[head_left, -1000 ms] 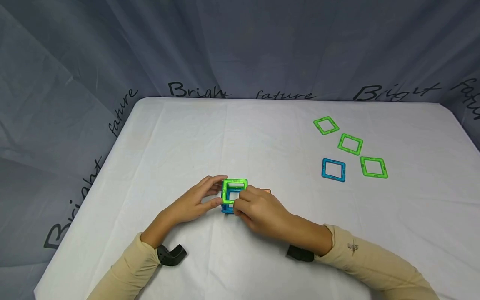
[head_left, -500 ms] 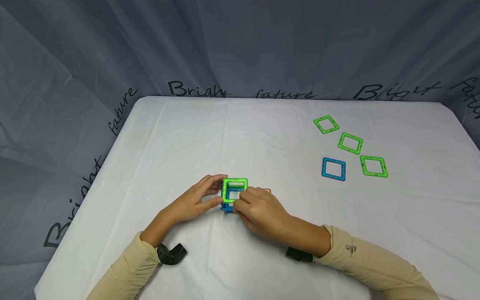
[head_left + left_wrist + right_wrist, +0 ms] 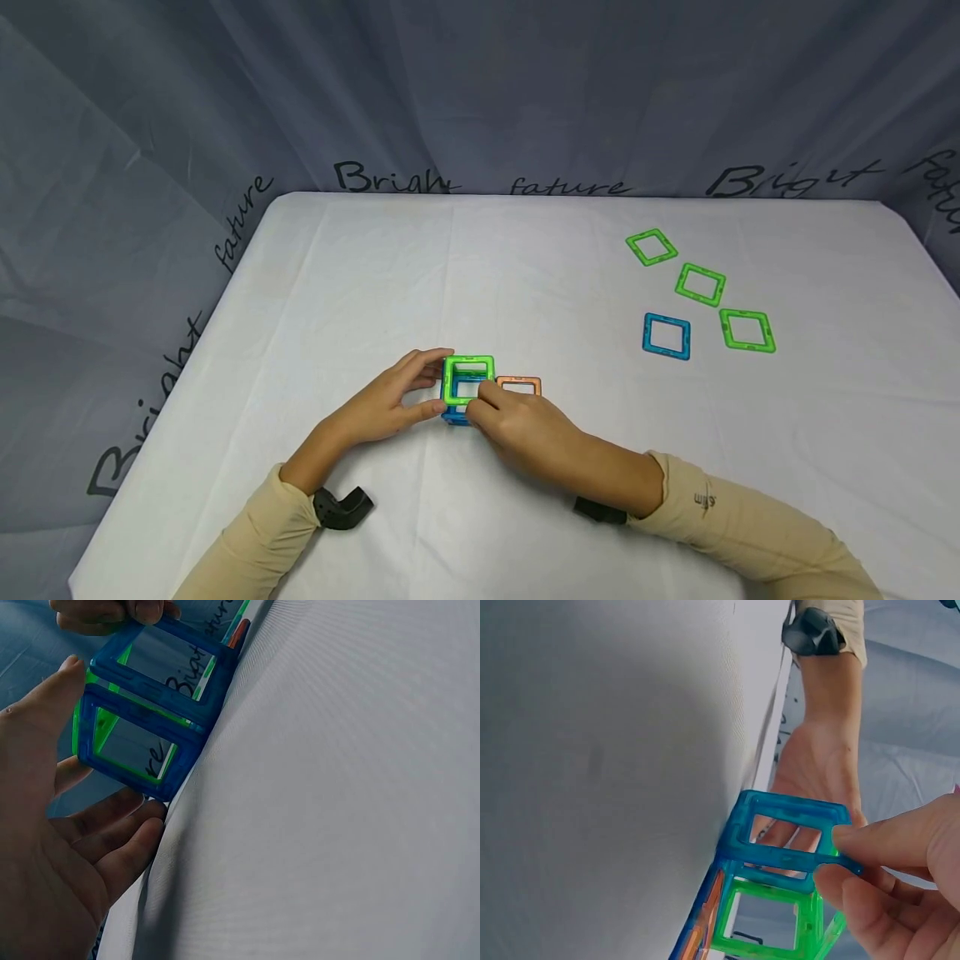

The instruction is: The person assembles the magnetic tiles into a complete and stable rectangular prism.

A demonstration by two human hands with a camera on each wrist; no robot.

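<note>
A small cube of magnetic square tiles stands on the white table, with a green tile [image 3: 469, 360] on top and blue tiles below. My right hand [image 3: 528, 421] pinches one corner of a blue tile [image 3: 780, 855] between thumb and fingertips on the cube's near side. My left hand [image 3: 393, 404] is at the cube's left side, thumb and index finger extended, fingertips right at its edges. In the left wrist view its thumb [image 3: 56, 694] points up beside another blue tile [image 3: 124, 776]. An orange tile [image 3: 519, 380] sits to the cube's right, partly hidden by my right hand.
Farther right lie a blue tile [image 3: 666, 356] and green tiles, one at the back [image 3: 636, 251], one in the middle [image 3: 697, 298] and one rightmost [image 3: 747, 347]. Grey curtains [image 3: 480, 92] with black lettering hang behind and left of the white table [image 3: 360, 267].
My right hand's upper fingers have drawn down slightly toward me, uncovering more of the orange tile. The left hand and the cube stay where they were.
</note>
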